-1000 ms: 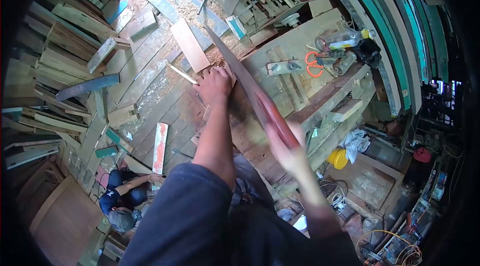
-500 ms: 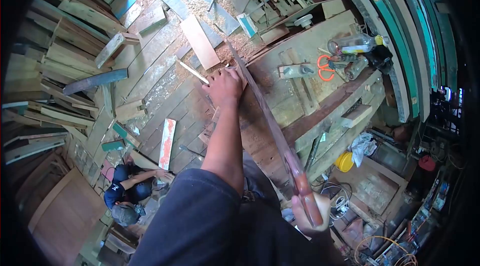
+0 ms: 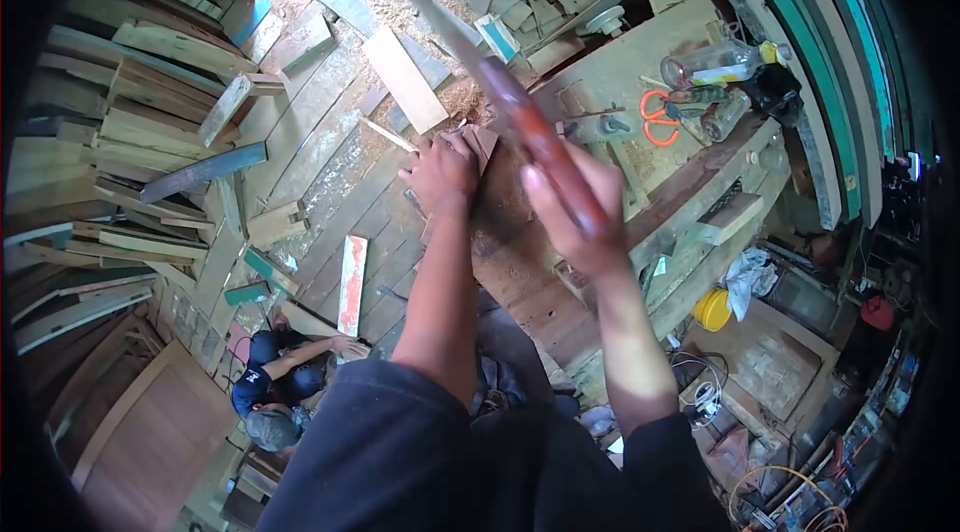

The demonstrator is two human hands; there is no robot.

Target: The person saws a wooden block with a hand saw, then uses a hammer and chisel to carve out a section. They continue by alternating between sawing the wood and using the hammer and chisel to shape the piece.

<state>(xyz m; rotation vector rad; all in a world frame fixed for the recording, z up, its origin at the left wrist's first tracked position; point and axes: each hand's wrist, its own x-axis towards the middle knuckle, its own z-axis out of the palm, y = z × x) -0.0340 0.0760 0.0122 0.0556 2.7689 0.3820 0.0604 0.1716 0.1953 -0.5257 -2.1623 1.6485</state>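
Observation:
My right hand [image 3: 580, 207] is wrapped around the glossy reddish-brown handle of a handsaw [image 3: 540, 147]. Its long blade, blurred near the tip, points up and away to the left, raised above the bench. At the bench edge, my left hand [image 3: 443, 172] grips a piece of wood [image 3: 481, 144], knuckles up. Part of that piece is hidden under the fingers. A thin pale wood strip [image 3: 388, 135] sticks out to the left of this hand.
The workbench [image 3: 535, 307] carries orange-handled scissors [image 3: 658, 122], a clear bottle [image 3: 715, 64] and a wood block [image 3: 730, 217]. A pale board [image 3: 405, 82] lies beyond my left hand. Another person [image 3: 275, 382] crouches at lower left. Timber stacks [image 3: 150, 112] line the left side.
My right hand has moved forward and up with the saw, from near my body to over the bench. My left hand stays on the piece of wood.

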